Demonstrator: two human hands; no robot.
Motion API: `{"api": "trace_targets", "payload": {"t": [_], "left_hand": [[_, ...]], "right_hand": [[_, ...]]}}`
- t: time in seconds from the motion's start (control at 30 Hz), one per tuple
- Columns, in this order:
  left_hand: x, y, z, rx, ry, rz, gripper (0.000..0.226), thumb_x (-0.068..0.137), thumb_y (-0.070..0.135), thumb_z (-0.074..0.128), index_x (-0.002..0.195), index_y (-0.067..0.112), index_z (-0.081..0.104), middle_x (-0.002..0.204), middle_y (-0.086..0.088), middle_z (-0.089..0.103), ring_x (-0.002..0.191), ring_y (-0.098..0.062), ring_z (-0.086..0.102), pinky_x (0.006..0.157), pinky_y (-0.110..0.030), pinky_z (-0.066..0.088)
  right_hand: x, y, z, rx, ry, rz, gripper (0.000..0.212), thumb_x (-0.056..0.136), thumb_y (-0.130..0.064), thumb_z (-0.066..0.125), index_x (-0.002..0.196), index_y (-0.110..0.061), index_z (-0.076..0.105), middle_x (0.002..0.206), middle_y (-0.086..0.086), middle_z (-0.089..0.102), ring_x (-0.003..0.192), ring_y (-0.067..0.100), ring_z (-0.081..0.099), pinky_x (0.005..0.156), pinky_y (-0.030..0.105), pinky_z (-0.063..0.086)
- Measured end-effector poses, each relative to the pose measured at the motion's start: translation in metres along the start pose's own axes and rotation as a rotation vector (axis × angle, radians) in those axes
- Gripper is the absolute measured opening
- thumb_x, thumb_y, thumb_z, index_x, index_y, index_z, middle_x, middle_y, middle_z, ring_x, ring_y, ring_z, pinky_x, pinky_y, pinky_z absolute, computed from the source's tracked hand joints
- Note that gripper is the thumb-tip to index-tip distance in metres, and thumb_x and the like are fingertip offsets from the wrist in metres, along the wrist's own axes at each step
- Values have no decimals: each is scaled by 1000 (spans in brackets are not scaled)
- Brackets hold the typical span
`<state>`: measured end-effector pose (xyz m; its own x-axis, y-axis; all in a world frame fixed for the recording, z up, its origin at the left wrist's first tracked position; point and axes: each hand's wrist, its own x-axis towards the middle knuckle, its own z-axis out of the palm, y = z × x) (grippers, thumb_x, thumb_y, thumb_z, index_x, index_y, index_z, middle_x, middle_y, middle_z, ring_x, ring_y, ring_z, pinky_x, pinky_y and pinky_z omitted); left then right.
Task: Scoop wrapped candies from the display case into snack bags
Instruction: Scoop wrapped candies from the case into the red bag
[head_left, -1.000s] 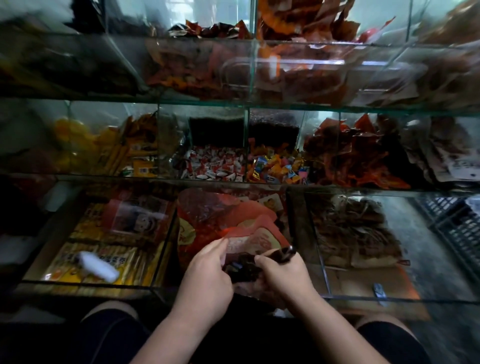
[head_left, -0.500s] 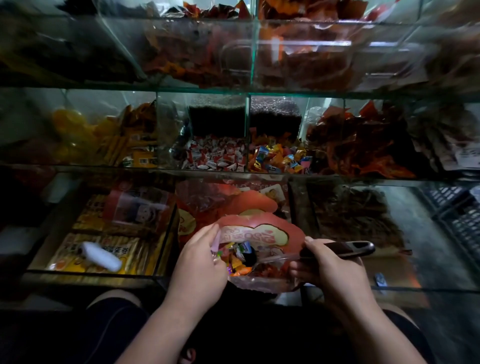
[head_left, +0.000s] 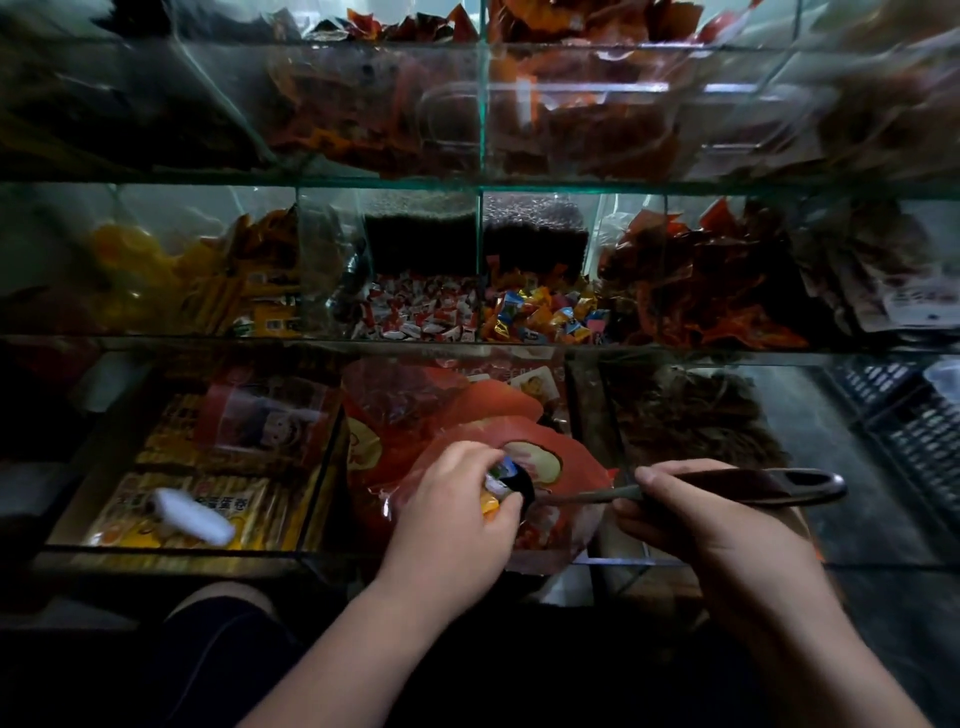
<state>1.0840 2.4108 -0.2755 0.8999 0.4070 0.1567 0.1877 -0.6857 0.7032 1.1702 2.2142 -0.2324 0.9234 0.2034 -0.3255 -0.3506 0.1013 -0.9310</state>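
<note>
While the left hand (head_left: 457, 525) grips the snack bag (head_left: 566, 467), the right hand (head_left: 696, 525) grips the scoop (head_left: 737, 486).

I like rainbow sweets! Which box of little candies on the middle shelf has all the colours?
The right-hand glass compartment of small wrapped candies: its wrappers are blue, yellow, orange and pink. The compartment to its left holds only red-and-white wrapped candies.

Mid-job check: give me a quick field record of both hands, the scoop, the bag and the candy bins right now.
left hand: grips the snack bag's mouth, fingers on candies at the scoop bowl
right hand: holds the scoop handle
scoop: roughly level, bowl at the bag opening
snack bag: red, held open over the lower case
candies on scoop: few, colourful
mixed candy bin: middle shelf, stocked
red-white candy bin: to its left, stocked
</note>
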Motion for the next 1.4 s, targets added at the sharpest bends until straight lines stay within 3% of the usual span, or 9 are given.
{"api": "trace_targets", "payload": {"t": [0.17, 0.53, 0.63, 0.73, 0.93, 1.03, 1.17, 1.27, 1.4], "left_hand": [[21, -17, 22, 204, -180, -182, 65, 100, 60, 36, 155, 27, 29, 163, 3, 23, 151, -18, 14, 123, -44, 17], [28, -11, 15, 76, 242, 161, 18, 88, 23, 68, 103, 18, 77, 111, 8, 70, 109, -5, 59, 97, -24, 49], [49, 7, 3, 35, 334, 288, 28, 88, 25, 67, 111, 10, 73, 112, -2, 70, 110, -13, 61, 98, -35, 51], [73, 26, -9, -8, 442, 338, 43, 91, 32, 62, 127, 8, 63, 126, -6, 63, 121, -20, 56, 106, -37, 43], [97, 32, -19, -174, 419, 59, 52, 93, 42, 55, 138, 16, 54, 137, 2, 53, 129, -13, 46, 110, -33, 39], [103, 17, -16, -33, 282, -27, 64, 92, 44, 58, 148, 16, 45, 152, 0, 42, 142, -15, 34, 119, -33, 27], [111, 1, -10, 204, 58, -145, 84, 94, 49, 58, 159, 14, 18, 167, -4, 14, 154, -21, 7, 126, -40, 10], [111, -9, -6, 357, -29, -104, 93, 92, 52, 56, 161, 14, 7, 169, -3, 1, 155, -22, -8, 124, -40, -6], [112, -15, -6, 393, -66, -94, 96, 90, 57, 52, 161, 16, 3, 169, -2, -4, 154, -22, -14, 125, -42, -7]], "right_hand": [[-19, -16, 1, 117, -109, 53, 27, 54, 1, 78, 80, 1, 72, 78, 29, 72, 78, 44, 76, 63, 36, 64], [-37, -33, 6, 174, -45, -58, 10, 69, 6, 74, 78, 2, 71, 69, 24, 70, 74, 48, 75, 67, 42, 64], [-35, -43, 10, 231, -42, -114, 3, 64, -13, 74, 63, -10, 72, 62, 10, 69, 68, 36, 76, 66, 38, 64], [-26, -56, 10, 343, -12, -112, 10, 80, -15, 69, 75, -8, 62, 64, 5, 68, 72, 34, 77, 63, 34, 64], [16, -73, 31, 468, 39, -194, 9, 100, -11, 57, 93, -10, 63, 69, 2, 76, 87, 27, 79, 69, 27, 63], [59, -69, 58, 211, 50, -362, 6, 96, -11, 64, 93, -15, 68, 79, 6, 79, 90, 25, 78, 80, 34, 64], [105, -55, 78, -585, -62, -751, 6, 91, -10, 71, 94, -13, 74, 94, 0, 73, 86, 4, 67, 83, 29, 55], [116, -54, 75, -930, -245, -986, 12, 91, -6, 69, 102, -8, 74, 101, 4, 71, 95, 16, 66, 87, 32, 53], [96, -62, 63, -949, -223, -1164, 16, 87, -7, 70, 102, -12, 73, 102, -1, 70, 95, 15, 67, 84, 27, 54]]}}
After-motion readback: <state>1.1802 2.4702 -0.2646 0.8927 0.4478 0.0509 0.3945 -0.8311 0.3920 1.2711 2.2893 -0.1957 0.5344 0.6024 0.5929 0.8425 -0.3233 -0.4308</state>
